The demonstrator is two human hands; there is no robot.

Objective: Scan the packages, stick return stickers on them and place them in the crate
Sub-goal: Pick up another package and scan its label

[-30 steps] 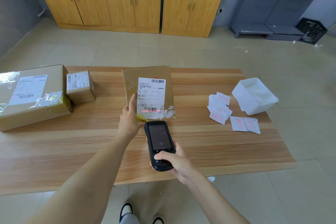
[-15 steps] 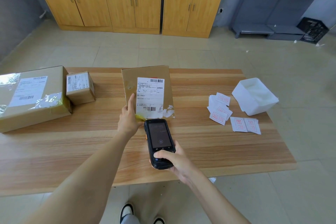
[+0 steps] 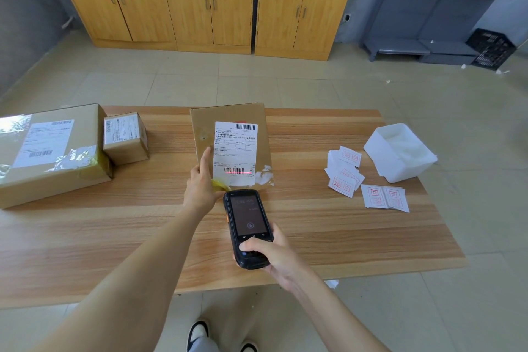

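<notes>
A flat cardboard package with a white shipping label stands tilted up on the wooden table. My left hand holds its lower left edge, forefinger straight along the side. My right hand grips a black handheld scanner just below the package. A red scan line lies across the label's lower barcode. White return stickers with red print lie loose to the right. Two more packages sit at the left: a large one and a small one.
A white plastic bin stands at the table's right end, behind the stickers. A black crate sits on the floor at the far right by a grey shelf. Wooden cabinets line the back wall. My shoes show under the table's near edge.
The red scan line was on the barcode a second ago, off half a second ago, and is lit again now. The scanner and both hands have barely shifted.
</notes>
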